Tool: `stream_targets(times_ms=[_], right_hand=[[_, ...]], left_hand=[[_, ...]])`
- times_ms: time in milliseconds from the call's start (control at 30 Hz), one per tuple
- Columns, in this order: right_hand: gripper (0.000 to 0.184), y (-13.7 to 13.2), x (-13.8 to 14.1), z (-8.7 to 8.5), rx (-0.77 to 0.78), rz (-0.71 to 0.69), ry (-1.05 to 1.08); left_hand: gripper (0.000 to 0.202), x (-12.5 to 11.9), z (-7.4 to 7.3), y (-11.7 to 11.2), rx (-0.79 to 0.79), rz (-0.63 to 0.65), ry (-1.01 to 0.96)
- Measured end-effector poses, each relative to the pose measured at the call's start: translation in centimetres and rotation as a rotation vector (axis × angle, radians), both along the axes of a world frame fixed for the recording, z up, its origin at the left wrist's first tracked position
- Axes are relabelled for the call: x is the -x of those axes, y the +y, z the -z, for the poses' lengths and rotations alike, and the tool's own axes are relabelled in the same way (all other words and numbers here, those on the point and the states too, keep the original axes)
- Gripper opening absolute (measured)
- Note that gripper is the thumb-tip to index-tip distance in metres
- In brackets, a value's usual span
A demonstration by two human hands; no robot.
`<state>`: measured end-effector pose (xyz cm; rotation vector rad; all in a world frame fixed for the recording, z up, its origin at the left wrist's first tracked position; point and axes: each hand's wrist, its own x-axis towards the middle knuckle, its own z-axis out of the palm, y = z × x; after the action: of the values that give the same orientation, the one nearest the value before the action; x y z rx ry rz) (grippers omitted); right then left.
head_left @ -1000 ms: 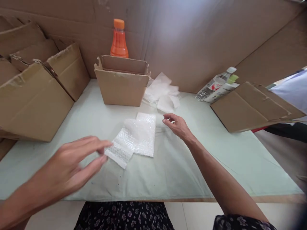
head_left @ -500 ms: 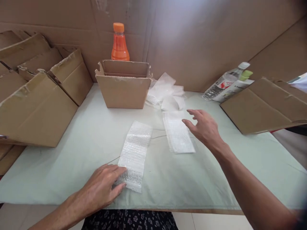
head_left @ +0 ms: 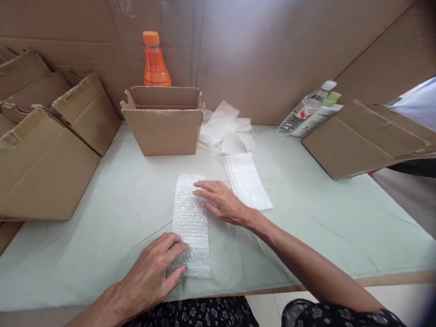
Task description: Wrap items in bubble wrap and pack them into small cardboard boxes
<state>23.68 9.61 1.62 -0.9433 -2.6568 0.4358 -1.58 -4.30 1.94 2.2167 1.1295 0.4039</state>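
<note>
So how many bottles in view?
2 clear ones: an orange plastic bottle with orange cap behind the open brown cardboard box; a transparent plastic bottle with white cap at back right. The green-topped white item beside it could be another; can't tell.

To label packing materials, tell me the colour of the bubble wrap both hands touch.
The bubble wrap is translucent white; it shows best in the head view.

Bare L hand (head_left: 158, 268) + R hand (head_left: 221, 202) = 2. Clear bubble-wrap strip (head_left: 190, 222) ×1; white bubble-wrap stack (head_left: 249, 181) ×1; scrap heap (head_left: 223, 125) ×1. Orange plastic btl. (head_left: 156, 66) ×1; clear plastic btl. (head_left: 304, 109) ×1. Tan cardboard ctr. box (head_left: 168, 132) ×1, R box (head_left: 357, 141) ×1; L boxes (head_left: 41, 172) qty unclear.
</note>
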Motion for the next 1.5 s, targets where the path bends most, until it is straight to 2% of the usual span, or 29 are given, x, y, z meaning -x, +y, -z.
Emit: stream_targets(times_ms=[67,167,233,300,400,500,600,667,733,867,933,1000,1067,1133,1200,1267,1333,1400,1433,1500], right_hand=[[0.031,0.1,-3.7,-0.4,-0.045,0.182,0.032],[0.030,1.2,-9.2,-0.7,-0.071,0.572,-0.016],[0.033,2.5,-11.5,-0.5,-0.077,0.815,-0.099],[0.033,3.7,-12.5,0.1,-0.070,0.948,-0.160],[0.020,4.2,-13.2,1.1,-0.051,0.949,-0.158],[0.015,3.4,-15.6,1.0,-0.060,0.920,-0.133],[0.018,2.8,-19.3,-0.1,-0.161,0.997,-0.170],[0.030,3.2,-20.6,-1.0,-0.254,1.046,-0.171],[0.037,4.6,-19.9,-1.5,-0.301,0.991,-0.127],[0.028,9.7,-14.6,-1.2,-0.236,0.732,-0.114],[0.031,12.3,-12.2,-0.8,-0.166,0.710,-0.150],[0.039,14.0,-11.1,-1.0,-0.121,0.753,-0.172],[0.042,14.0,-11.0,-2.2,-0.155,0.787,-0.164],[0.038,12.2,-11.0,-4.6,-0.272,0.736,-0.127],[0.028,8.9,-10.4,-8.0,-0.400,0.612,-0.080],[0.023,5.0,-8.9,-11.7,-0.457,0.482,-0.048],[0.023,1.3,-7.0,-15.1,-0.482,0.367,-0.013],[0.022,-1.6,-5.5,-17.6,-0.499,0.271,0.034],[0.020,-2.6,-5.1,-18.5,-0.496,0.241,0.062],[0.017,-3.7,-4.5,-19.6,-0.464,0.247,0.095]], left_hand=[[0.029,0.5,0.3,0.3,-0.055,-0.034,-0.050],[0.028,1.0,0.7,1.0,-0.130,-0.081,-0.073],[0.028,0.9,0.7,1.6,-0.155,-0.095,-0.062],[0.028,0.5,0.4,2.2,-0.180,-0.105,-0.048],[0.028,0.4,0.1,3.1,-0.219,-0.128,-0.015],[0.028,1.1,0.2,3.9,-0.234,-0.157,0.026],[0.028,2.1,0.7,4.8,-0.232,-0.207,0.055],[0.028,2.1,1.0,5.3,-0.239,-0.242,0.062],[0.028,1.7,1.1,5.7,-0.247,-0.251,0.060],[0.028,0.3,0.8,5.5,-0.245,-0.215,0.051],[0.028,0.1,0.6,5.1,-0.235,-0.215,0.057],[0.028,0.2,0.5,4.8,-0.222,-0.224,0.055],[0.028,0.3,0.1,4.9,-0.212,-0.241,0.032],[0.033,-0.2,-0.6,5.5,-0.218,-0.280,-0.007],[0.048,-1.3,-1.8,6.7,-0.260,-0.336,-0.070],[0.071,-3.1,-3.1,8.5,-0.327,-0.371,-0.167],[0.088,-5.1,-4.2,10.3,-0.374,-0.358,-0.286],[0.099,-6.7,-4.8,11.5,-0.361,-0.322,-0.408],[0.098,-7.1,-4.9,11.7,-0.330,-0.305,-0.471],[0.081,-7.3,-4.8,11.1,-0.206,-0.276,-0.591]])
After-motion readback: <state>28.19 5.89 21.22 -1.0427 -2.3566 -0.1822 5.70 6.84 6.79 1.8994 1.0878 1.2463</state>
